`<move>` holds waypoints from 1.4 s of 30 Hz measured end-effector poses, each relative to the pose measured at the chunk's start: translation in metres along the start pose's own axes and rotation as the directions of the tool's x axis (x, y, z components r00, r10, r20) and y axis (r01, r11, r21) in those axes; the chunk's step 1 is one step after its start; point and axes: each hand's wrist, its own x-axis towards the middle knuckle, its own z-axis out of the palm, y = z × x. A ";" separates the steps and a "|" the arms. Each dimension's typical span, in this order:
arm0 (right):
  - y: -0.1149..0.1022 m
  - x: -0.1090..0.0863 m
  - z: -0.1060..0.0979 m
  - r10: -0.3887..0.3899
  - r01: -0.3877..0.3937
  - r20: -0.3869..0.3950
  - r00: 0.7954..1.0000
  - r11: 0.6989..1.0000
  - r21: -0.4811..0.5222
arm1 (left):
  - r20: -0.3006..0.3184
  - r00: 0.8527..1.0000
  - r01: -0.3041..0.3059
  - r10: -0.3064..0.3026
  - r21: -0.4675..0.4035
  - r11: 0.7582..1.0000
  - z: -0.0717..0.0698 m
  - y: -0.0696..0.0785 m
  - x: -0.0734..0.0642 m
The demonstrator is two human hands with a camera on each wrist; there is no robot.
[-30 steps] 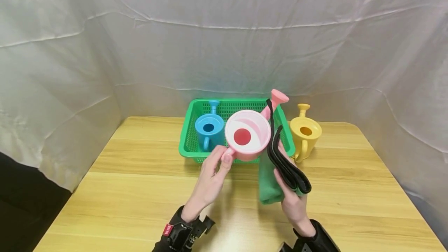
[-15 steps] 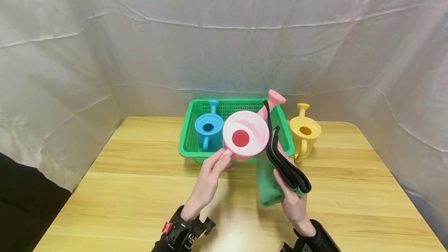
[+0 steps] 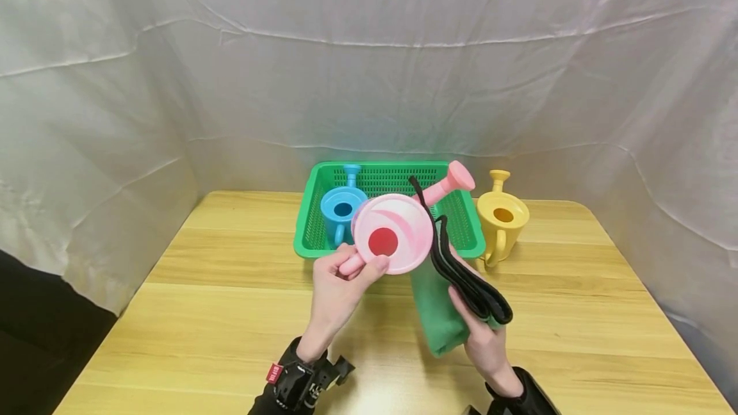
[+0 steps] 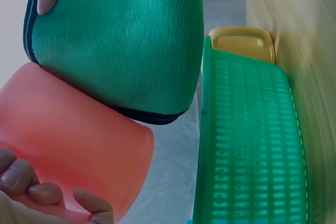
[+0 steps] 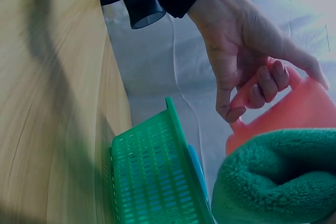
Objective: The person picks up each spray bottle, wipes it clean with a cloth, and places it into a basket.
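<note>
Left hand (image 3: 336,292) curled round handle (image 3: 351,265) of pink can (image 3: 399,235); right hand (image 3: 482,341) gripped cloth (image 3: 438,311). Hard push risked twisting can loose.

My left hand (image 3: 337,293) grips the pink watering can (image 3: 412,235) by its handle, thumb along the rim. The can is tilted, its pale round top turned towards me with a red circle showing inside, and its flared spout points away, beyond both hands. In my right hand (image 3: 487,341) I hold a folded green cloth (image 3: 435,309), fuzzy and black-edged, just beside the can, between my hands; one black edge crosses near the spout's base.
</note>
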 end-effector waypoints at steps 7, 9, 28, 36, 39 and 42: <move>-0.009 -0.002 -0.008 0.047 -0.047 -0.060 0.997 0.999 0.001 | -0.064 0.951 -0.291 0.304 0.160 0.943 -0.002 -0.008 0.003; -0.011 -0.002 -0.010 0.028 -0.027 -0.069 0.997 0.999 0.019 | -0.080 0.927 -0.344 0.365 0.202 0.917 -0.002 -0.010 0.004; -0.024 0.017 -0.023 -0.031 0.106 -0.229 0.973 0.941 0.322 | 0.055 0.717 -0.636 0.695 0.460 0.620 0.000 -0.019 0.007; -0.026 0.036 -0.025 -0.106 0.165 -0.267 0.958 0.964 0.209 | 0.177 0.629 -0.707 0.757 0.536 0.462 -0.002 -0.021 0.010; -0.027 0.043 -0.024 -0.113 0.160 -0.262 0.958 0.973 0.164 | 0.209 0.613 -0.719 0.762 0.546 0.429 -0.002 -0.021 0.011; -0.029 0.047 -0.021 -0.136 0.156 -0.231 0.963 0.985 0.068 | 0.233 0.611 -0.721 0.757 0.557 0.411 -0.003 -0.022 0.011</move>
